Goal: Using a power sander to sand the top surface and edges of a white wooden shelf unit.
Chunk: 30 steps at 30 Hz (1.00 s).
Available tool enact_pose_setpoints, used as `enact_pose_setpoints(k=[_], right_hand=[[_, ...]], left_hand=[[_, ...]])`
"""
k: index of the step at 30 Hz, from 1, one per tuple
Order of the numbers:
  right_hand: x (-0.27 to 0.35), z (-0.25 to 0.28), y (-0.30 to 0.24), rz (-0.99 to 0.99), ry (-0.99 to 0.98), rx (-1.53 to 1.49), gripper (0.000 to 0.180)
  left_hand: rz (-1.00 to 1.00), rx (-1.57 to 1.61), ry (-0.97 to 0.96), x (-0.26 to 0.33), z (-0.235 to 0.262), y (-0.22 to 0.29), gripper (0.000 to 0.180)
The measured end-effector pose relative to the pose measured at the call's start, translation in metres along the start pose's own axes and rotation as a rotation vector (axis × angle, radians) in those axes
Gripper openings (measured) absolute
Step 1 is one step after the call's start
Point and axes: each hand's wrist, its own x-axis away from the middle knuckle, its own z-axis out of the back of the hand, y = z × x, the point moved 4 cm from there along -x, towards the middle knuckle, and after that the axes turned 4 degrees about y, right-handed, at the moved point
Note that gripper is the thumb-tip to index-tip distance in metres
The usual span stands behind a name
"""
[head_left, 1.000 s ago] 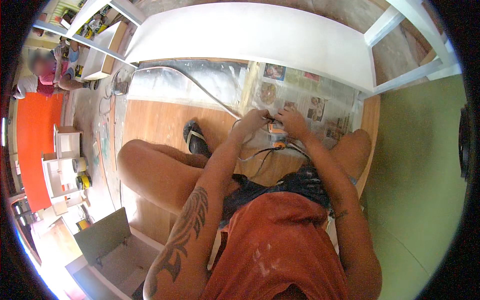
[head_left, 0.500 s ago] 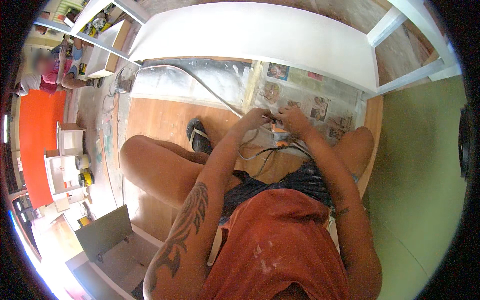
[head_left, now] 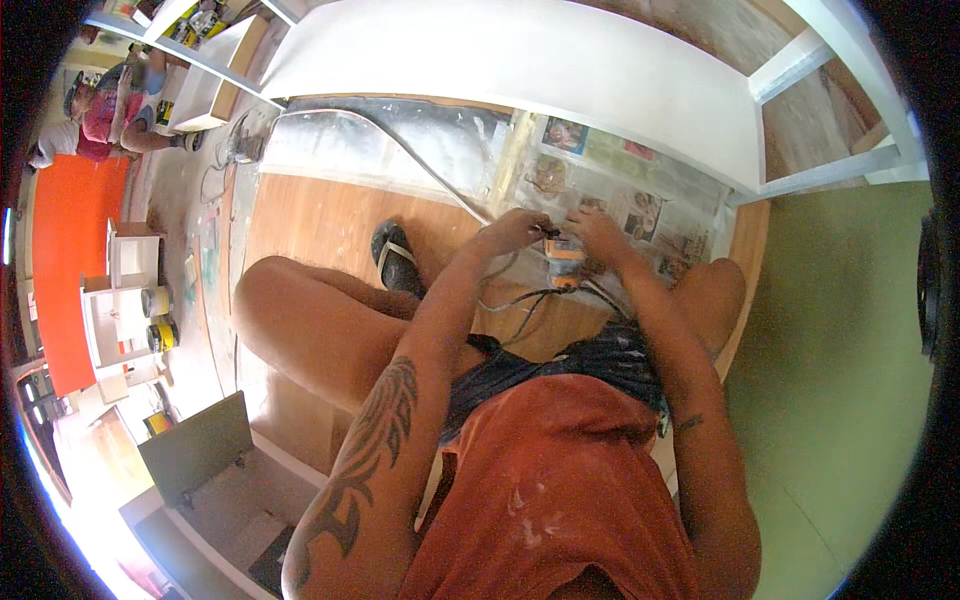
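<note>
While the left hand (head_left: 517, 231) is pinching a thin dark cable (head_left: 520, 305), the right hand (head_left: 598, 232) is gripping a small orange-and-grey device (head_left: 565, 265) over spread newspaper sheets (head_left: 640, 205).

A white board (head_left: 520, 60) is lying across the top, newspapers (head_left: 640, 205) are covering the wooden floor (head_left: 320, 215) (paint-spattered), and another person (head_left: 100, 115) is sitting far left.
</note>
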Motion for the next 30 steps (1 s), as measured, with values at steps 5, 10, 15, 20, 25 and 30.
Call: enact_pose_setpoints(k=[5, 10, 15, 20, 25, 30], right_hand=[[0.005, -0.007, 0.013, 0.003, 0.076, -0.129, 0.036], [0.015, -0.009, 0.025, -0.086, 0.127, -0.387, 0.047], [0.016, -0.017, 0.018, -0.113, 0.018, -0.180, 0.039], [0.020, -0.015, 0.027, -0.158, 0.063, -0.273, 0.033], [0.026, -0.018, 0.036, -0.115, -0.011, -0.219, 0.029], [0.028, -0.015, 0.040, -0.131, -0.018, -0.310, 0.037]], left_hand=[[-0.039, 0.023, 0.080, 0.006, 0.007, 0.012, 0.022], [0.145, 0.040, 0.040, 0.007, 0.008, 0.017, 0.022], [0.008, -0.030, 0.071, 0.005, 0.012, 0.024, 0.025], [0.018, 0.058, 0.057, 0.009, 0.014, 0.033, 0.029], [-0.160, -0.329, 0.009, 0.003, 0.009, 0.035, 0.033], [-0.126, -0.247, -0.025, -0.001, 0.005, 0.022, 0.034]])
